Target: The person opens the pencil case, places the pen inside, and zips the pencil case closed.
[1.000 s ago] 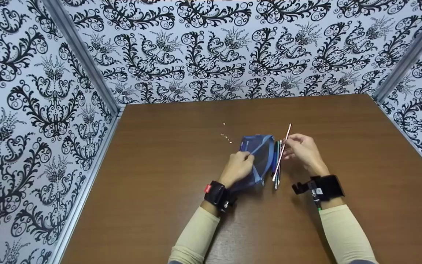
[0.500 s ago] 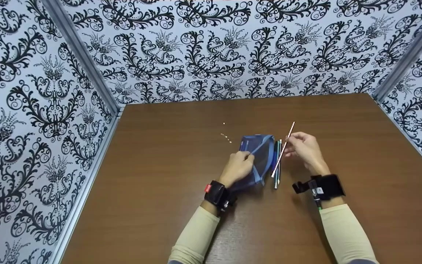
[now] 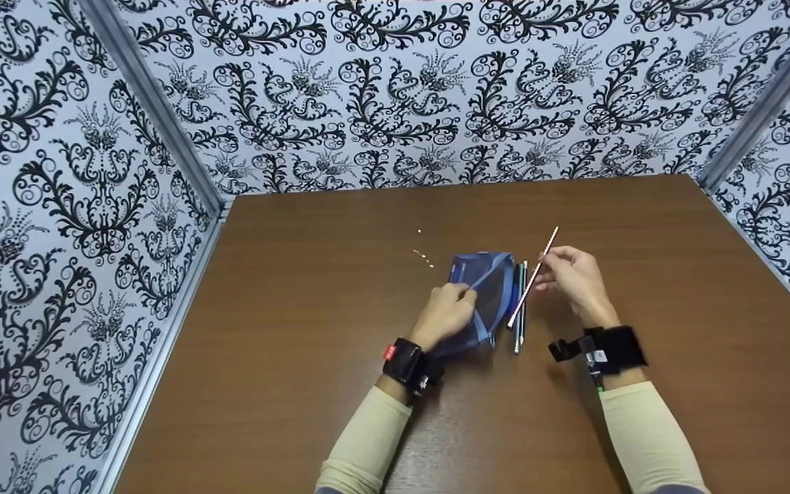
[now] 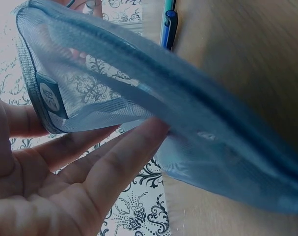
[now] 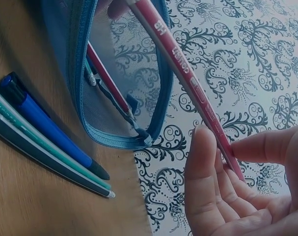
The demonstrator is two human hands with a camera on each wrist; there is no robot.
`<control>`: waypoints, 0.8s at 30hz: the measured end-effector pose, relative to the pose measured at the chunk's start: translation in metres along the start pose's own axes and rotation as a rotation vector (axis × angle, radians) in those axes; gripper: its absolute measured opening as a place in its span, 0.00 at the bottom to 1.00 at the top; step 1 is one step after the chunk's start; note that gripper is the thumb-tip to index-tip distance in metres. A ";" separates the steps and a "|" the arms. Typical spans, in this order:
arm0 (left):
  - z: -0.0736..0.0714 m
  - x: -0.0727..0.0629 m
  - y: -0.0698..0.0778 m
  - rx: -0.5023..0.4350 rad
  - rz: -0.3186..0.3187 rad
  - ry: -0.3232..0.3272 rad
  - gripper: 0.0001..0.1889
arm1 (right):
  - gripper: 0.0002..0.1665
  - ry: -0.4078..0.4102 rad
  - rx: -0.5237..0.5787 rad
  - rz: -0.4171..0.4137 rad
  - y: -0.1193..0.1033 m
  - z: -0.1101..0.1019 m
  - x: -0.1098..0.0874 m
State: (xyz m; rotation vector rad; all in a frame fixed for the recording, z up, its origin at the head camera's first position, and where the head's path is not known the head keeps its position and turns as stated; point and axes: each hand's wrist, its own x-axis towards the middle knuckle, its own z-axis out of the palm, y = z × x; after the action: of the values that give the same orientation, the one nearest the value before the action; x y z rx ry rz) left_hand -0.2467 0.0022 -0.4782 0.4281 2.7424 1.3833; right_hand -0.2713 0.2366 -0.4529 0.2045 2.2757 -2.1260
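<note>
My left hand (image 3: pixel 444 314) pinches a blue mesh zip pencil pouch (image 3: pixel 496 295) and holds it up off the table. In the right wrist view the pouch mouth gapes, and a red pencil (image 5: pixel 109 81) and a greenish one show inside. Between thumb and fingers of my right hand (image 3: pixel 577 280) is another red pencil (image 5: pixel 188 81), slanted, its far end in front of the pouch opening. Just right of the pouch, a blue pen (image 5: pixel 55 132), a green pencil (image 5: pixel 45 142) and a dark pencil (image 5: pixel 55 164) lie side by side on the table.
The brown wooden table (image 3: pixel 299 309) is bounded by black-and-white patterned walls (image 3: pixel 395 103) at the back and sides. Several tiny pale bits (image 3: pixel 424 257) lie scattered on the table behind and left of the pouch.
My right hand has shifted slightly right, and the red pencil has tilted further, its upper end going right and its lower end rising. The left hand and pouch stay put.
</note>
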 end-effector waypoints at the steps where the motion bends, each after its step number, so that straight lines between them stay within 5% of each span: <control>1: 0.000 0.000 0.000 -0.008 -0.003 -0.003 0.16 | 0.11 0.003 0.005 0.002 0.000 0.000 0.000; 24: 0.000 0.000 -0.001 -0.006 0.004 0.003 0.16 | 0.09 0.010 0.114 0.004 -0.001 0.009 0.000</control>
State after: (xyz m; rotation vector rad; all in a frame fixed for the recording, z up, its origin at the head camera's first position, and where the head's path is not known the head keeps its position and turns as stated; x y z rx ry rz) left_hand -0.2466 0.0014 -0.4786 0.4314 2.7408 1.3945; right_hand -0.2717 0.2275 -0.4530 0.2217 2.1583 -2.2599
